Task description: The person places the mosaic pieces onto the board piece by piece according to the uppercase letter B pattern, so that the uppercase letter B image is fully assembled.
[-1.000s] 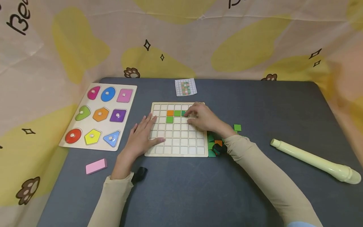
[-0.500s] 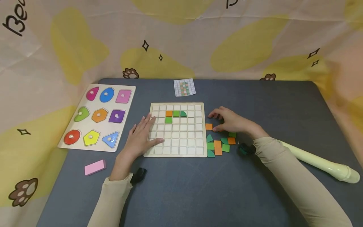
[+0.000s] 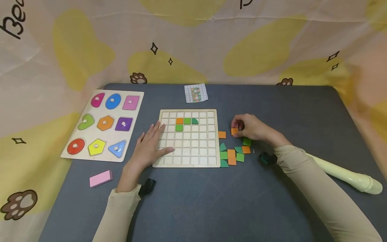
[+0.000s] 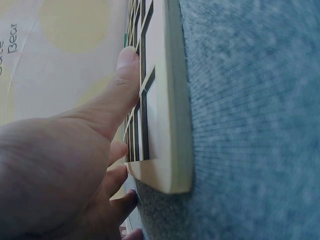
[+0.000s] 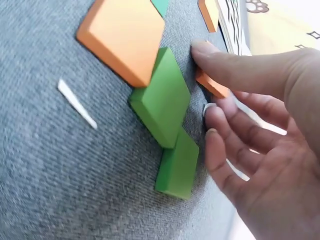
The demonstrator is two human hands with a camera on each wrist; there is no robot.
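A wooden grid board [image 3: 188,151] lies mid-table, with an orange square tile [image 3: 179,121], two green square tiles [image 3: 187,121] and a dark green quarter-round tile [image 3: 195,121] in its upper cells. Fingers spread, my left hand [image 3: 148,149] rests on the board's left edge; the left wrist view shows the thumb [image 4: 107,100] lying over the cells. To the right of the board, my right hand [image 3: 254,128] pinches an orange square tile [image 3: 234,131] between thumb and fingers. Loose orange and green tiles [image 3: 231,157] lie just below that hand, beside the board's right edge.
A printed pattern card [image 3: 196,93] lies behind the board. At left are a knobbed shape puzzle [image 3: 119,111] and a pink block [image 3: 101,178]. A pale yellow tube-like object [image 3: 347,176] lies at right, partly behind the right sleeve. A small white sliver [image 5: 77,104] lies near the tiles.
My right hand has left the dark green quarter-round tile on the board, moved right to the loose tiles, and now holds an orange square tile. My left hand stays on the board.
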